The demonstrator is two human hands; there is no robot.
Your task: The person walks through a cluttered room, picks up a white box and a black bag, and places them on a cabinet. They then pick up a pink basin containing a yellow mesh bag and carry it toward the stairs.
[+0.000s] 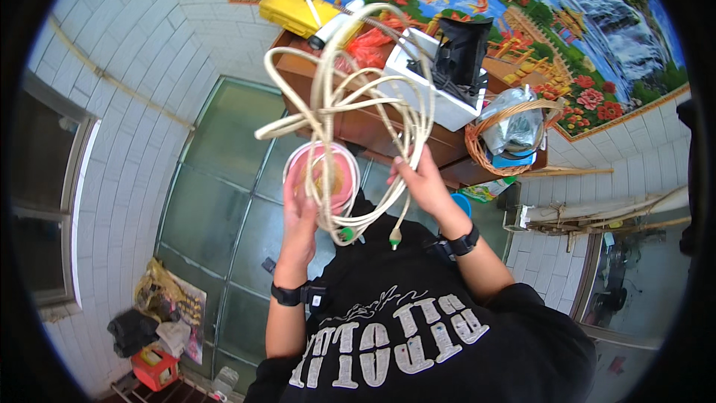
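A long cream-coloured cable (321, 89) hangs in loose, tangled loops between my two hands. My left hand (299, 221) grips the lower left strands, its fingers partly hidden by the loops. On the right side, my right hand (422, 182) closes around several strands, thumb and fingers pinched together. Two green-banded plug ends dangle near my shirt: one plug (347, 233) at the bottom of the loops, the other plug (395, 238) further right. Behind the left strands shows a round pink object (341, 170) with a white rim; whether my left hand touches it, I cannot tell.
Ahead stands a brown wooden cabinet (358, 120). On it are a yellow case (291, 11), red plastic bag (369, 47), white foam box (450, 112) with black items, and wicker basket (475, 148). A blue container (462, 203) is beyond my right forearm. Bags (156, 291) lie lower left.
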